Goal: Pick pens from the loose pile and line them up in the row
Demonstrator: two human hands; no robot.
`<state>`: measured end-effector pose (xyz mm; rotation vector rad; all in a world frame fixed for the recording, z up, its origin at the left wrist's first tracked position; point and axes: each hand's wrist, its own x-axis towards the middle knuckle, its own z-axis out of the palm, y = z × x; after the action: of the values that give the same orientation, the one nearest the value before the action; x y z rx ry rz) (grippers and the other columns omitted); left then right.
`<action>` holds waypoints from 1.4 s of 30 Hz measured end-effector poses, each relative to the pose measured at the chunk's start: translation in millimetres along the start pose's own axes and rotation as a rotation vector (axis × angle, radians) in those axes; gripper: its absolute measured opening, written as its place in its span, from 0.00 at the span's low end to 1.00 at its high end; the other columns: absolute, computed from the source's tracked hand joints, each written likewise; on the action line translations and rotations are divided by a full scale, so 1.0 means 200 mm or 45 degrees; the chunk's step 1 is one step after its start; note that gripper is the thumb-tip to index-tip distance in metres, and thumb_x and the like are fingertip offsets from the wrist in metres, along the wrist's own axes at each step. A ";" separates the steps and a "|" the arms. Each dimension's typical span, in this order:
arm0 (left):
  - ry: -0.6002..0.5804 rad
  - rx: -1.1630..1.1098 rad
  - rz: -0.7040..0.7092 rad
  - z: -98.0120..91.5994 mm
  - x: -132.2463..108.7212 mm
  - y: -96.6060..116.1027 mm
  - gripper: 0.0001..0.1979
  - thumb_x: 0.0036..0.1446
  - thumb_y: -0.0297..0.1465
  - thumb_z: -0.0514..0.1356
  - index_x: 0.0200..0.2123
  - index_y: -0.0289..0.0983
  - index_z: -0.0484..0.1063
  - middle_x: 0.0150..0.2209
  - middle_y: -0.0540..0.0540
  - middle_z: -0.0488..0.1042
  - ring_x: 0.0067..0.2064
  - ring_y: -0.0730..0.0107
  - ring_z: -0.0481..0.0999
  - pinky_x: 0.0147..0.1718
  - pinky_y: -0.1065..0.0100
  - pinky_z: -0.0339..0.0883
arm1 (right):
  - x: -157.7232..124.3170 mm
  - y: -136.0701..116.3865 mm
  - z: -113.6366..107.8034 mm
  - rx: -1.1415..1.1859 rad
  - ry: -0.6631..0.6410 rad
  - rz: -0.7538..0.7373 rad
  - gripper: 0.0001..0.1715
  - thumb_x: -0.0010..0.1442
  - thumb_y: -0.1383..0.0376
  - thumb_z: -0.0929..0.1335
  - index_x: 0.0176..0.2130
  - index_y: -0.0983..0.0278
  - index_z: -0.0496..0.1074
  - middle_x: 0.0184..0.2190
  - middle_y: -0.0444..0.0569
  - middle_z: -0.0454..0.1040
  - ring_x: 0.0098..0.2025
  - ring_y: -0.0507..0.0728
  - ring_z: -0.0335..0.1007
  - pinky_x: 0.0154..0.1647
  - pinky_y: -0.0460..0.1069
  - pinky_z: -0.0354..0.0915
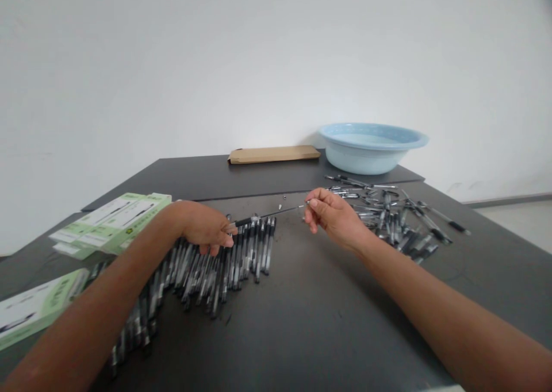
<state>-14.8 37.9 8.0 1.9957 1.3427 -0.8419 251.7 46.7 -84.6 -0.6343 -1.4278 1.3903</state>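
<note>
My left hand [207, 228] is closed on the dark barrel of a pen [244, 221], held just above a row of assembled black pens [215, 262] lying side by side on the dark table [302, 323]. My right hand [332, 214] pinches the far end of a thin refill [282, 210] that runs into that barrel. A loose pile of pen parts [388, 214] lies just right of my right hand.
A light blue plastic basin [371, 146] stands at the back right, with a flat brown cardboard piece [273, 154] beside it. Green and white pen boxes [112, 219] lie at the left, and another box [34, 308] lies nearer the left edge. A white wall stands behind.
</note>
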 end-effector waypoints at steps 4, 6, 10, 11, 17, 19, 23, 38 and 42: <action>-0.005 0.002 -0.003 0.00 0.00 0.00 0.30 0.62 0.36 0.46 0.62 0.24 0.51 0.43 0.34 0.77 0.39 0.62 0.77 0.36 0.69 0.68 | 0.00 0.02 -0.01 -0.076 0.009 -0.019 0.09 0.59 0.60 0.65 0.35 0.62 0.63 0.20 0.41 0.70 0.17 0.49 0.62 0.19 0.45 0.56; 0.000 0.012 0.006 0.00 0.00 -0.01 0.29 0.62 0.37 0.46 0.62 0.25 0.53 0.43 0.34 0.78 0.39 0.61 0.77 0.36 0.69 0.68 | 0.00 0.01 0.00 -0.078 0.018 -0.008 0.08 0.58 0.60 0.65 0.35 0.62 0.63 0.20 0.41 0.70 0.18 0.49 0.63 0.19 0.45 0.57; 0.011 0.001 0.017 0.00 0.00 -0.01 0.29 0.61 0.37 0.46 0.61 0.27 0.55 0.42 0.35 0.78 0.38 0.61 0.78 0.36 0.68 0.68 | 0.00 -0.02 0.02 0.050 0.089 0.105 0.08 0.55 0.63 0.66 0.33 0.63 0.62 0.24 0.43 0.72 0.20 0.50 0.65 0.23 0.46 0.59; 0.013 -0.003 0.017 0.00 0.00 -0.01 0.29 0.61 0.38 0.46 0.61 0.27 0.55 0.42 0.35 0.78 0.38 0.60 0.78 0.36 0.67 0.68 | 0.00 -0.02 0.03 0.099 0.111 0.151 0.08 0.54 0.64 0.66 0.32 0.63 0.62 0.25 0.43 0.72 0.20 0.49 0.64 0.23 0.46 0.59; -0.011 -0.003 0.002 0.00 0.00 0.01 0.28 0.61 0.36 0.46 0.60 0.26 0.56 0.42 0.34 0.78 0.39 0.60 0.77 0.36 0.67 0.67 | -0.01 -0.05 0.02 0.326 0.117 0.475 0.08 0.47 0.70 0.66 0.30 0.63 0.61 0.21 0.40 0.64 0.16 0.45 0.49 0.18 0.44 0.46; -0.014 0.002 0.003 0.01 0.01 0.01 0.28 0.61 0.37 0.46 0.60 0.26 0.57 0.42 0.34 0.78 0.39 0.60 0.77 0.36 0.67 0.67 | -0.02 -0.05 0.02 0.337 0.066 0.485 0.07 0.49 0.68 0.66 0.31 0.63 0.62 0.20 0.38 0.61 0.16 0.44 0.46 0.18 0.44 0.43; -0.011 0.012 0.022 0.01 0.02 0.00 0.28 0.61 0.37 0.46 0.60 0.26 0.58 0.42 0.34 0.78 0.38 0.61 0.78 0.34 0.68 0.67 | -0.03 -0.06 0.04 0.209 0.000 0.332 0.08 0.56 0.61 0.65 0.31 0.64 0.63 0.20 0.38 0.58 0.16 0.45 0.45 0.18 0.44 0.40; -0.023 0.034 0.032 0.02 0.06 0.02 0.27 0.61 0.37 0.47 0.60 0.27 0.58 0.41 0.34 0.78 0.37 0.61 0.78 0.33 0.68 0.67 | -0.03 -0.01 0.05 -0.362 0.021 0.194 0.14 0.56 0.57 0.65 0.26 0.62 0.61 0.17 0.37 0.55 0.18 0.47 0.48 0.19 0.44 0.46; -0.037 0.069 0.026 0.03 0.08 0.01 0.24 0.62 0.37 0.46 0.58 0.31 0.62 0.40 0.37 0.79 0.37 0.63 0.78 0.31 0.71 0.67 | -0.03 0.00 0.05 -0.385 0.001 0.172 0.11 0.56 0.59 0.65 0.28 0.62 0.62 0.17 0.37 0.54 0.18 0.47 0.48 0.19 0.44 0.47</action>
<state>-8.8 41.2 -7.3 2.0271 1.2939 -0.9031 244.5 37.1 -84.1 -0.9401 -1.6350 1.2856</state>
